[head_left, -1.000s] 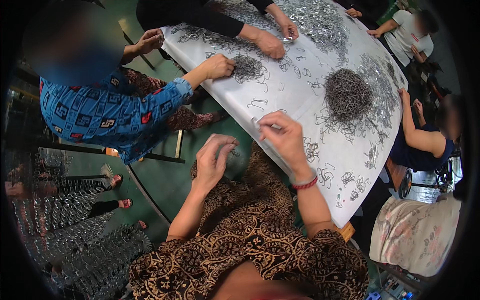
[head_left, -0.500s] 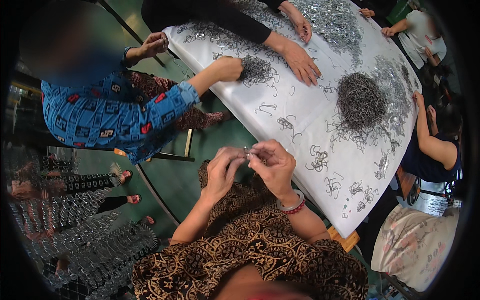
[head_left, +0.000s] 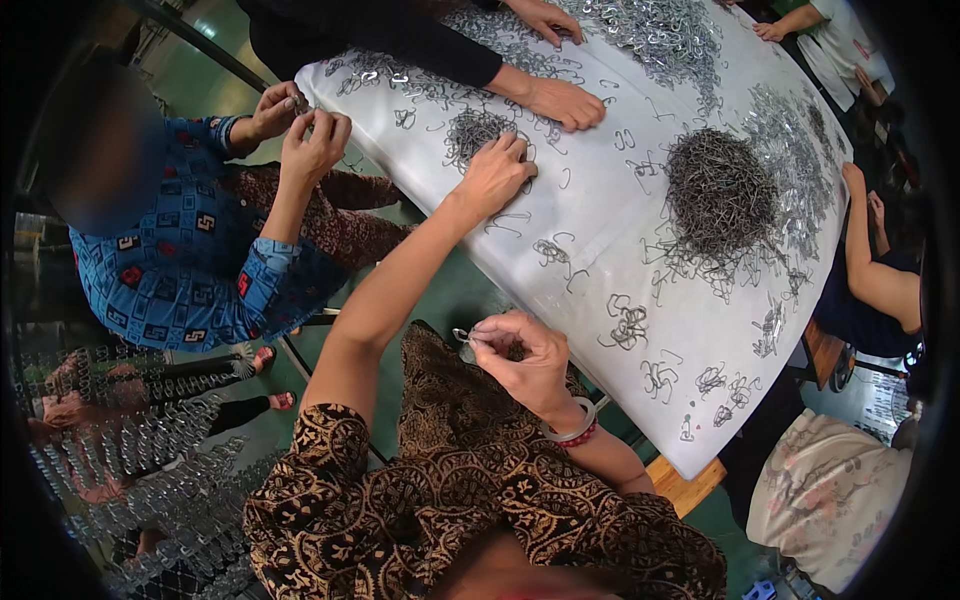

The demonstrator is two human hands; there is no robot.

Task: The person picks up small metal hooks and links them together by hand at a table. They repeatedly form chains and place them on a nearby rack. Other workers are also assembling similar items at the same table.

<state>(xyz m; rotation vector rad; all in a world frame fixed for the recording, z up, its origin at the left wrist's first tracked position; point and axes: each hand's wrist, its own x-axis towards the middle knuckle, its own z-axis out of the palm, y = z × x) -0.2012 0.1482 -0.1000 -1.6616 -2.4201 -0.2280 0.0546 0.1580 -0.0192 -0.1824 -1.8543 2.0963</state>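
My right hand (head_left: pixel 523 365), with a pale bangle and red beads at the wrist, is over my lap, its thumb and finger pinching a small shiny metal hook (head_left: pixel 461 335). More dark metal shows within its curled fingers. Stretched out over the white table (head_left: pixel 590 240), my left hand (head_left: pixel 497 175) lies at the edge of a small pile of wire hooks (head_left: pixel 470 133). Its fingers are loosely bent and apart; the tips are partly hidden.
A large dark heap of hooks (head_left: pixel 722 195) sits right of centre, with loose hooks scattered around it. A co-worker's hand (head_left: pixel 565 103) rests beyond my left hand. Another person in a blue patterned shirt (head_left: pixel 170 230) works at the left. Strands of linked metal pieces (head_left: pixel 190 470) hang at lower left.
My hands were together over my lap; the left has moved forward to the small pile. The right keeps the metal hook. The person in blue has drawn a hand back from that pile.
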